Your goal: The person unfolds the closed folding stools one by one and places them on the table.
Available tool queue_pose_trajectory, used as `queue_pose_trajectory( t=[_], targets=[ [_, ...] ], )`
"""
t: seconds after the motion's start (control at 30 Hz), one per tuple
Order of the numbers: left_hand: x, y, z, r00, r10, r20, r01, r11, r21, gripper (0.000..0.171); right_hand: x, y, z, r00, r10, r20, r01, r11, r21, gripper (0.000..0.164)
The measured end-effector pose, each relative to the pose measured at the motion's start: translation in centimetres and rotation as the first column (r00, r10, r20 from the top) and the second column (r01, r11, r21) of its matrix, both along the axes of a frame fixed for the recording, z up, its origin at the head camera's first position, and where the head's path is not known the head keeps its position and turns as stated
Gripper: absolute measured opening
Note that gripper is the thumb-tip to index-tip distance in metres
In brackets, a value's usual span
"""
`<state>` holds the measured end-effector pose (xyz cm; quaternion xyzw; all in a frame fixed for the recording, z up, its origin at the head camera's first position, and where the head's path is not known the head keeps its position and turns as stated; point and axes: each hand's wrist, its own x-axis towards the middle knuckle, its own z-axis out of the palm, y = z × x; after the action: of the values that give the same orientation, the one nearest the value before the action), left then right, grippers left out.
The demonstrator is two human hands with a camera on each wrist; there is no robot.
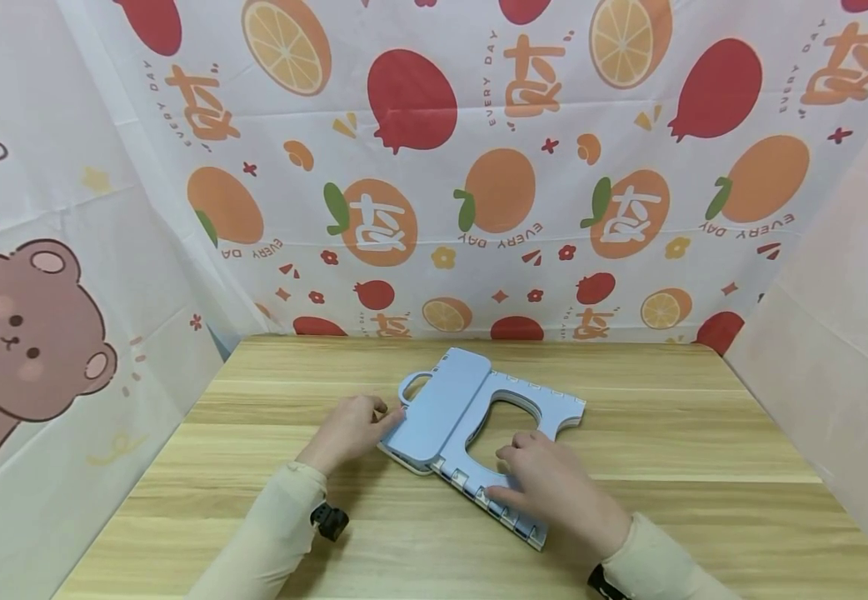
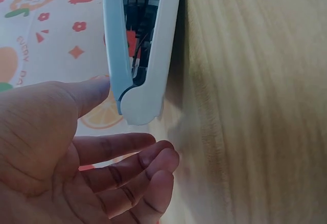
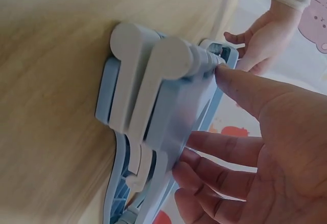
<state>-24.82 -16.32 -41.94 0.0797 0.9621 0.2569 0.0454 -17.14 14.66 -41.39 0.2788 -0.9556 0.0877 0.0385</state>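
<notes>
A light-blue and white folding stool (image 1: 441, 408) lies folded on the table, a wide panel with a loop handle (image 1: 413, 382) on its left and a hinged frame with a curved opening on its right. Near the handle, my left hand (image 1: 351, 432) has its thumb at the panel's edge. In the left wrist view the other fingers (image 2: 130, 144) are loosely bent below the rounded white corner. My right hand (image 1: 557, 487) lies over the frame, thumb by the hinged edge and fingers toward the opening. The right wrist view shows its thumb (image 3: 245, 83) touching the hinge end.
The wooden table (image 1: 269, 392) extends around the stool. Behind it hangs a fruit-printed cloth (image 1: 441, 200), with a bear-printed cloth (image 1: 22, 333) on the left and a pale cloth (image 1: 846, 317) on the right. Each wrist wears a black band.
</notes>
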Motion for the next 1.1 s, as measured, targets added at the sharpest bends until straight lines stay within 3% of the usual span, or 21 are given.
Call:
queue_pose_trajectory(
  t=[0.63,1.1],
  targets=[
    [0.2,0.4,-0.8,0.999,-0.042,0.012,0.041,0.996,0.075,0.034,0.0,-1.2,-1.0,1.0,0.022,-0.014,-0.022,1.0,0.001,0.039],
    [0.5,0.4,-1.3,0.997,-0.069,0.021,0.066,0.989,0.134,0.045,0.4,-1.5,-1.3,0.997,0.024,-0.069,-0.024,1.0,0.006,0.036]
  ],
)
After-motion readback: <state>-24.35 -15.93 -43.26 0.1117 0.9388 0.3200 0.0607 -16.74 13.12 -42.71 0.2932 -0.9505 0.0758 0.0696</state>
